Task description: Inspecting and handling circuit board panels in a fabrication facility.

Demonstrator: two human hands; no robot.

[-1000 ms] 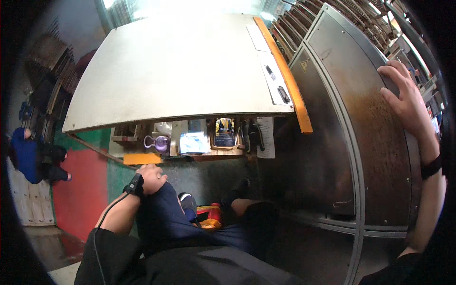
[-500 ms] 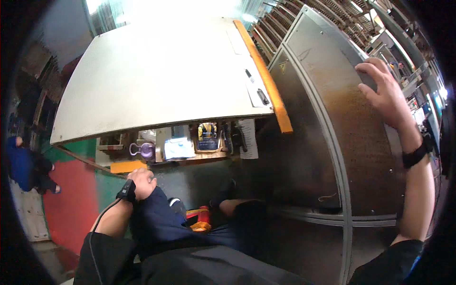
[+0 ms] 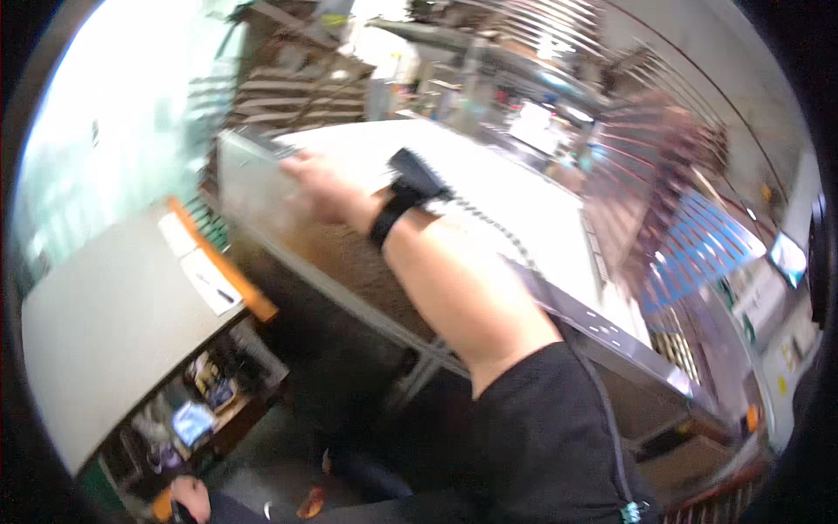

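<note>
Metal, likely heavy and stiff: grasp cabinet (image 3: 340, 262) by its rim beside right grip (image 3: 325, 190), loosely spread, seemingly empty; cannot tell about left grip (image 3: 192, 498).

Your view has swung right: the white table (image 3: 113, 314) now sits at the left instead of the upper middle. Your right forearm (image 3: 463, 288), earlier at the far right, crosses the centre, bringing a black wrist device (image 3: 417, 177) and coiled cord (image 3: 497, 229) into sight. Your right hand (image 3: 327, 192) is now blurred. The metal cabinet's white top (image 3: 524, 210) and a blue slatted rack (image 3: 707, 249) appear; your left hand (image 3: 190, 498) shows at the lower left.
</note>
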